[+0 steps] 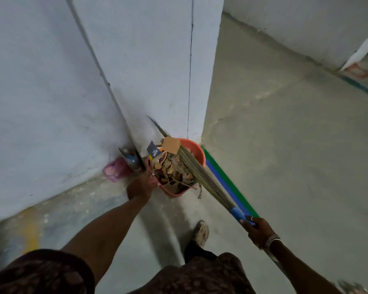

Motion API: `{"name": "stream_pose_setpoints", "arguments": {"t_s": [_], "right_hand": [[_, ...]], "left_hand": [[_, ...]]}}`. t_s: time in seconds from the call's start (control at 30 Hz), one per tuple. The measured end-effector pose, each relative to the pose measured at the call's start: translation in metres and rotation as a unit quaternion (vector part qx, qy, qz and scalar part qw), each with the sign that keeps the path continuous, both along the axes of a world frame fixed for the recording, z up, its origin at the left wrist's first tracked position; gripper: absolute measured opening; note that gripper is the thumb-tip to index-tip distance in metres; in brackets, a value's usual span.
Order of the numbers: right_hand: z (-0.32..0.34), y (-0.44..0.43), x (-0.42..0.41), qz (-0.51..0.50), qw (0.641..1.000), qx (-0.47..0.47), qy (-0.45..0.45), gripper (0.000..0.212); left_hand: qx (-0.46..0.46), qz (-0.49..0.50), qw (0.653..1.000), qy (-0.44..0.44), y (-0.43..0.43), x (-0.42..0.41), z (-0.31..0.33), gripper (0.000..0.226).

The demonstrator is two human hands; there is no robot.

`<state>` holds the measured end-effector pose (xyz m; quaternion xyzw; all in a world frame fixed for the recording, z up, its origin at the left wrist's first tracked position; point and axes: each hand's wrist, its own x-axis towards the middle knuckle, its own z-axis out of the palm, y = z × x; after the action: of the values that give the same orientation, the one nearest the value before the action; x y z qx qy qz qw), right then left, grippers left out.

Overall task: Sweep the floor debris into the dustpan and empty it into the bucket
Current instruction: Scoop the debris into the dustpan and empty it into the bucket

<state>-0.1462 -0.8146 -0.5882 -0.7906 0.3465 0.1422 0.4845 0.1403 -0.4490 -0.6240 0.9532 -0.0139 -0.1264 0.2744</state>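
A person's left hand point(141, 186) grips the rim of the full orange bucket point(197, 151) by the wall, likely steadying it — the right hand point(257, 229) clasps a broom point(197, 168) laid across the debris point(173, 168); no dustpan clearly visible.

Both hands point(141, 185) point(257, 231) outstretched, fingers closed

The bucket point(197, 154) is being kept against the wall point(136, 71), debris point(172, 168) in it, broom point(194, 166) laid across it.
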Motion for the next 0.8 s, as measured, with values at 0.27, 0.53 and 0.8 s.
{"name": "stream_pose_setpoints", "arguments": {"t_s": [0.27, 0.53, 0.8], "right_hand": [[-0.013, -0.015, 0.104, 0.048, 0.998, 0.029, 0.021, 0.01], [-0.027, -0.007, 0.146, 0.044, 0.996, -0.018, 0.08, 0.023], [-0.05, 0.049, 0.179, 0.035, 0.971, -0.154, 0.182, 0.052]], "left_hand": [[0.091, 0.0, 0.996, -0.007, -0.026, 0.082, 0.046, 0.024], [0.16, -0.059, 0.985, 0.011, -0.043, 0.161, -0.002, 0.034], [0.189, -0.116, 0.975, 0.005, -0.054, 0.236, -0.049, 0.037]]}}
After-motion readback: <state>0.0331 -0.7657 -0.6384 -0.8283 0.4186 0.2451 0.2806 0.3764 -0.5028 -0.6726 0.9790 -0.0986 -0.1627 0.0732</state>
